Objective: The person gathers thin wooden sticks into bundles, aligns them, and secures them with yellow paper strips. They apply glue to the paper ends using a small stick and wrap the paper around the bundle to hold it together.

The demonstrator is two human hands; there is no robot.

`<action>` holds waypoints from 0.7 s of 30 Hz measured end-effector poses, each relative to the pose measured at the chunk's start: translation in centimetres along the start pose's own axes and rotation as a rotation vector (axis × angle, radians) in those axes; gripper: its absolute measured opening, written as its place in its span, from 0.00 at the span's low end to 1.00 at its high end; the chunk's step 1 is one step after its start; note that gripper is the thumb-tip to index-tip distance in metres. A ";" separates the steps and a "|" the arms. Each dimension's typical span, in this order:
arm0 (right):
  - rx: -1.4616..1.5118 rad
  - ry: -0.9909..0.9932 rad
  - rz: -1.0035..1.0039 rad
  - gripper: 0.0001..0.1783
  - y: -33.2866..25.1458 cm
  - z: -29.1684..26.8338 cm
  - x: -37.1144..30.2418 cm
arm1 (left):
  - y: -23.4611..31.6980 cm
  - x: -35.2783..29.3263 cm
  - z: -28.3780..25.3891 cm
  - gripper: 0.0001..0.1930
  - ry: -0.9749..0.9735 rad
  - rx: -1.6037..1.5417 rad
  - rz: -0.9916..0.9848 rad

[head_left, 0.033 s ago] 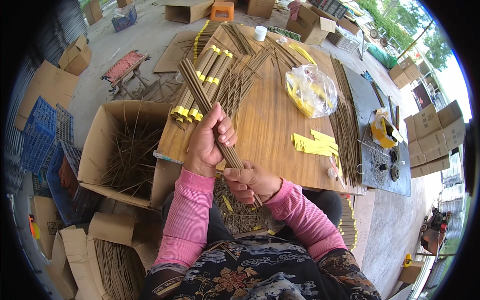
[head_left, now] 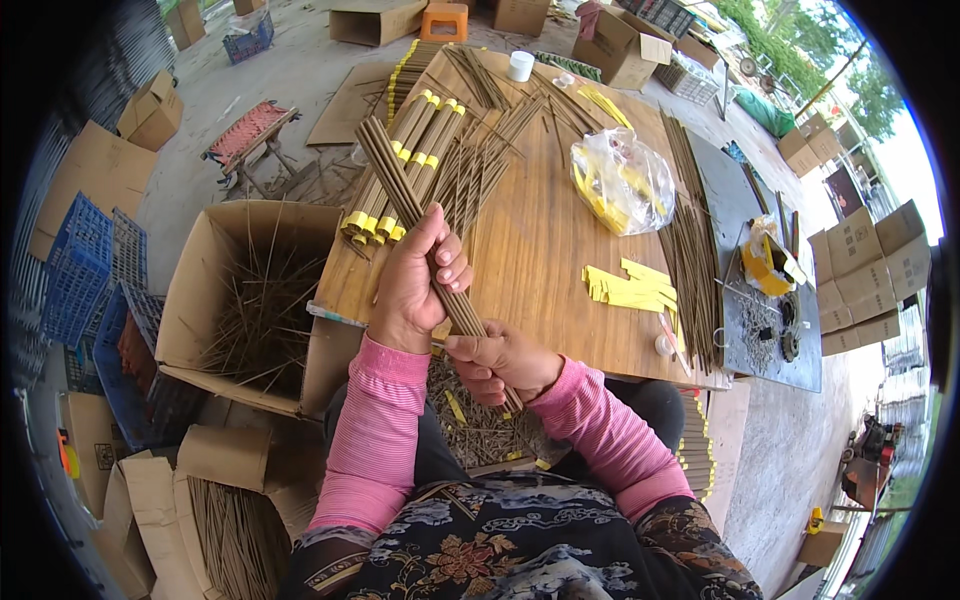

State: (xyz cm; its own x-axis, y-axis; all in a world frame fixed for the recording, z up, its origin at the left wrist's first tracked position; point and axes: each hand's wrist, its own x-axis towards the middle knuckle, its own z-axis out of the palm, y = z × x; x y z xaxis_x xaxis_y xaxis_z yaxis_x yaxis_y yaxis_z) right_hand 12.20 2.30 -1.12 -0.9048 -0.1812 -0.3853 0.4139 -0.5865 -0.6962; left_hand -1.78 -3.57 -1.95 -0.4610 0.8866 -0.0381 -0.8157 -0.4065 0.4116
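Observation:
A bundle of thin brown sticks slants up and to the left over the table's near edge, gripped in both hands. My left hand is wrapped round its middle, thumb pointing up along it. Lower down, my right hand closes round the near end, with the stick tips poking out below the fingers. Behind the bundle lie finished rolls of sticks banded with yellow paper. Loose brown sticks are spread beside them. Yellow paper strips rest on the table to the right.
The wooden table carries a clear plastic bag of yellow strips and a white cup. A long row of sticks borders its right side. To the left stands a cardboard box holding stick scraps. A dark board adjoins the table.

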 end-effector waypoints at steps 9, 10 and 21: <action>-0.428 0.021 -0.014 0.14 -0.9 0.0 0.4 | 2.0 -0.2 -0.4 0.16 0.269 0.090 0.196; -0.539 0.009 -0.007 0.14 -1.2 0.0 0.0 | 3.2 -0.3 -0.6 0.16 0.321 0.096 0.248; -1.400 1.021 -0.233 0.19 -1.3 -10.7 9.0 | 4.8 -0.3 -2.7 0.17 0.218 0.077 0.214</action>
State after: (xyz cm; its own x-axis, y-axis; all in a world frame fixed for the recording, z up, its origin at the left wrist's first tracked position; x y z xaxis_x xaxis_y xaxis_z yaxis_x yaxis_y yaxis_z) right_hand 4.59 9.92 -10.13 -0.7602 0.6494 -0.0206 0.5598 0.6386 -0.5281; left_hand -6.54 -6.36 -2.37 -0.6899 0.7114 -0.1340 -0.6674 -0.5533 0.4985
